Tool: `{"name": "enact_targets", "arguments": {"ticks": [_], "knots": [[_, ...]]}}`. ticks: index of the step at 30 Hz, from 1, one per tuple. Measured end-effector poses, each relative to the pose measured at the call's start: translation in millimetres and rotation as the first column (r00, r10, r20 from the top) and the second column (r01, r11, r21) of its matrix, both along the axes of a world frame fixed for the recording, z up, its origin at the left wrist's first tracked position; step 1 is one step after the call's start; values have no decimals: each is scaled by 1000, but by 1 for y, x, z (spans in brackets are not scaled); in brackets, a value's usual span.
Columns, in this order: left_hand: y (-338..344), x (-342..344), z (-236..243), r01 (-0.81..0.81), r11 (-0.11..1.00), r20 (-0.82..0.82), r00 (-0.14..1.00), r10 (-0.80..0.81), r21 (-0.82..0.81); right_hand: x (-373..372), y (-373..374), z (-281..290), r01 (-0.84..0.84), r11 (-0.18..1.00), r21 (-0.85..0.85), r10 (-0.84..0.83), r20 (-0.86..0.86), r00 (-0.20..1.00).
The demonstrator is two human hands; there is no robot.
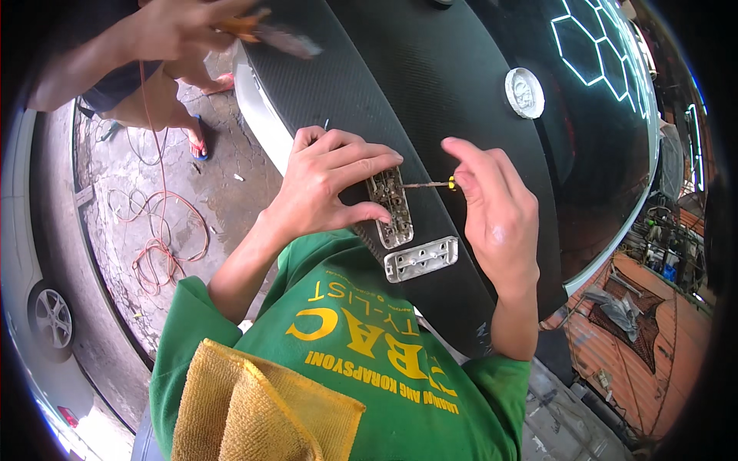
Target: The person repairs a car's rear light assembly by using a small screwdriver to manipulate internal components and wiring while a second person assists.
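My left hand point(327, 180) grips an oblong metal casing point(397, 219) with dark, grimy parts inside, thumb on its face and fingers over its upper end. In my right hand point(498, 211) is a thin screwdriver point(429, 184), held by its yellow end. The shaft points left, and its tip reaches the casing's right side near the top. Just below the casing, a pale metal cover point(421, 259) with several holes lies on a black textured panel point(453, 107). Most of the screwdriver's handle is hidden by my right hand.
A round white lid point(525, 94) with pale stuff in it rests on the panel. At upper left, another person's hand point(181, 27) holds a blurred orange-handled tool. A red hose point(165, 253) coils on the floor. A yellow cloth point(261, 407) hangs over my front.
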State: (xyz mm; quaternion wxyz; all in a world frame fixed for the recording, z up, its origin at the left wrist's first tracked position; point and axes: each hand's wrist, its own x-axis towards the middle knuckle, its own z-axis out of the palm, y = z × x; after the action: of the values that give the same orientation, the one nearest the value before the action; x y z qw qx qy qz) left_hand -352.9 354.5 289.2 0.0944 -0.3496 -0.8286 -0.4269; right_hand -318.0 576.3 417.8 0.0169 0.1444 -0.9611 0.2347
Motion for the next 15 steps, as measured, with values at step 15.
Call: {"name": "enact_targets", "arguments": {"ticks": [15], "knots": [[0,0,4,11,1000,14,1000,-11,-10,-7,3,0,-241,970,-34,237,-92,967]]}}
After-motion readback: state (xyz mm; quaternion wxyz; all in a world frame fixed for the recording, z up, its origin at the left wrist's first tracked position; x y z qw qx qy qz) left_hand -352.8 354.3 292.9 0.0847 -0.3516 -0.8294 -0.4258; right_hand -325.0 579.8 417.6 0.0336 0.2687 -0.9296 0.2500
